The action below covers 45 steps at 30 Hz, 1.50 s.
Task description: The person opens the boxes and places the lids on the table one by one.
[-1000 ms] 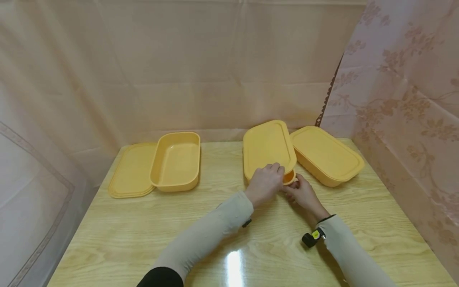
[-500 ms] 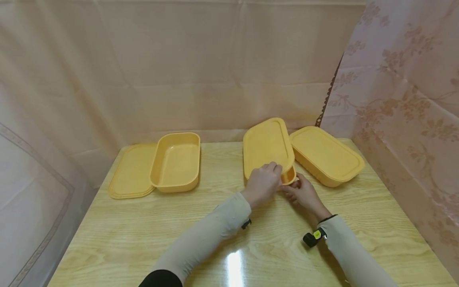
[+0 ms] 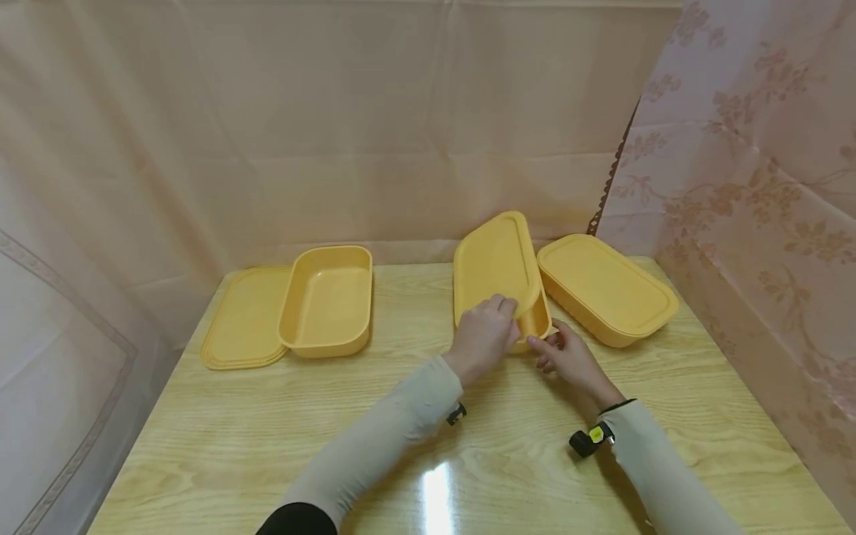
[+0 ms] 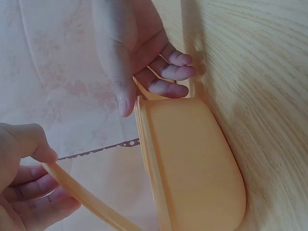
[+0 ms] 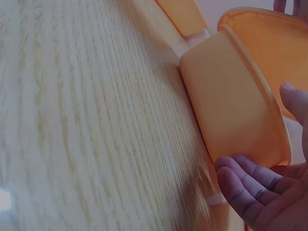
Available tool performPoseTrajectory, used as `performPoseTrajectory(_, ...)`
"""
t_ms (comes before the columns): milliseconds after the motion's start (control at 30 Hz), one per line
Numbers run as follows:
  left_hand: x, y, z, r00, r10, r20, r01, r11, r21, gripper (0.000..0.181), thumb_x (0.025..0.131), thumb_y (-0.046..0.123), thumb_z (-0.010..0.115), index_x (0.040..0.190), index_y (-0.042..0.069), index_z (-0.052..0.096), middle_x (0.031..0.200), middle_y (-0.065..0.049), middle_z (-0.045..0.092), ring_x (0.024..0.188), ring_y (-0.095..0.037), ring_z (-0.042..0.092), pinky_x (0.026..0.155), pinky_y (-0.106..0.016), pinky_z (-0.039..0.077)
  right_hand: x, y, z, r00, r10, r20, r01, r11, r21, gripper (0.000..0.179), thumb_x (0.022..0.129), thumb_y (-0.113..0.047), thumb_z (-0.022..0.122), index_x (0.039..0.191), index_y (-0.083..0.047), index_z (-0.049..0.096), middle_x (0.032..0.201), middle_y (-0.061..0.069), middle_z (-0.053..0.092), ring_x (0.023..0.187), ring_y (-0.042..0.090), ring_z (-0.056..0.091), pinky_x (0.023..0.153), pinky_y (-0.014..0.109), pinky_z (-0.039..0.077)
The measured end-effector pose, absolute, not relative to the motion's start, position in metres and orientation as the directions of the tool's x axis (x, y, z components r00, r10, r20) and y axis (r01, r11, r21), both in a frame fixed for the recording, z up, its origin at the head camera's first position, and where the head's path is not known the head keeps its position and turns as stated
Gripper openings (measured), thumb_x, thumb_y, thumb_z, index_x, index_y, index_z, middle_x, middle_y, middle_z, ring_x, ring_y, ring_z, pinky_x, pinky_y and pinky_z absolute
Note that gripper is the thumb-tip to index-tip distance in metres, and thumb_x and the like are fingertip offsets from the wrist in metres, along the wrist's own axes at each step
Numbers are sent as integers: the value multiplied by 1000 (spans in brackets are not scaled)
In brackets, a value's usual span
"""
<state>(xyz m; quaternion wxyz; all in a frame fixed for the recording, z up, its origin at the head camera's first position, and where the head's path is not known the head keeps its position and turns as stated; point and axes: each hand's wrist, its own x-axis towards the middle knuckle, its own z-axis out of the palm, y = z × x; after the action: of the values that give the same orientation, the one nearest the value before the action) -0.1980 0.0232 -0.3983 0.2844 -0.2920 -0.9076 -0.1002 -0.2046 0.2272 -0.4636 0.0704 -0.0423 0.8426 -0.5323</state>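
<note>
With thumb and fingers, my left hand [image 3: 483,333] pinches the near corner of a yellow lid [image 3: 498,260]. That corner is lifted and bent back off a yellow plastic box [image 3: 535,321], as the left wrist view also shows the raised lid edge [image 4: 82,195] apart from the box wall [image 4: 192,159]. My right hand [image 3: 574,362] is at the box's near right corner. In the right wrist view its fingertips [image 5: 227,180] touch or nearly touch the outer wall, while the thumb [image 5: 294,101] stands apart from the rim.
To the right, close beside, stands a second yellow box [image 3: 608,290] with its lid on. On the left an open yellow box [image 3: 328,301] overlaps the edge of a flat lid [image 3: 244,319]. Cloth curtains [image 3: 401,134] surround the wooden table [image 3: 535,475].
My left hand has moved slightly left and up, peeling the lid further back, so more of the box's inside shows. The right hand's thumb has come away from the box rim.
</note>
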Motion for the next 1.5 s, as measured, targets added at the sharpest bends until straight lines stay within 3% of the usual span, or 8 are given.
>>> performPoseTrajectory(367,-200,19,-400,-640,399,657,600,793,103,28,82,14,69,108,3,69,86,-3,67,67,-11,63,59,-21,54,-208,228,-465,-995,-68,-72,32,470,-882,65,98,-32,58,144,6,34,90,19,62,66,13,62,60,28,55)
performPoseTrajectory(600,-200,12,-403,-672,329,663,606,759,238,28,79,10,70,106,3,68,91,-5,70,74,-13,66,64,-22,56,-210,227,-468,-995,-27,-97,74,465,-882,65,99,-33,55,146,6,32,92,19,63,65,11,61,59,26,54)
performPoseTrajectory(767,-200,6,-404,-662,257,704,617,720,318,27,78,9,70,104,2,68,90,-6,70,72,-16,67,61,-26,55,-210,227,-469,-994,-7,-109,93,465,-880,66,100,-35,54,146,5,32,91,17,63,66,11,60,59,25,54)
performPoseTrajectory(1100,-202,0,-407,-635,207,744,632,693,347,26,76,6,72,102,2,67,88,-6,68,75,-15,66,63,-24,55,-209,226,-469,-994,3,-113,101,475,-874,63,99,-38,54,144,3,37,91,16,63,67,11,60,59,25,53)
performPoseTrajectory(1500,-204,-8,-409,-660,146,737,636,631,445,25,76,4,71,101,0,66,90,-9,68,80,-17,68,70,-26,58,-209,226,-468,-991,-1,-131,113,492,-863,62,98,-43,54,141,0,42,95,18,62,69,14,60,57,27,52)
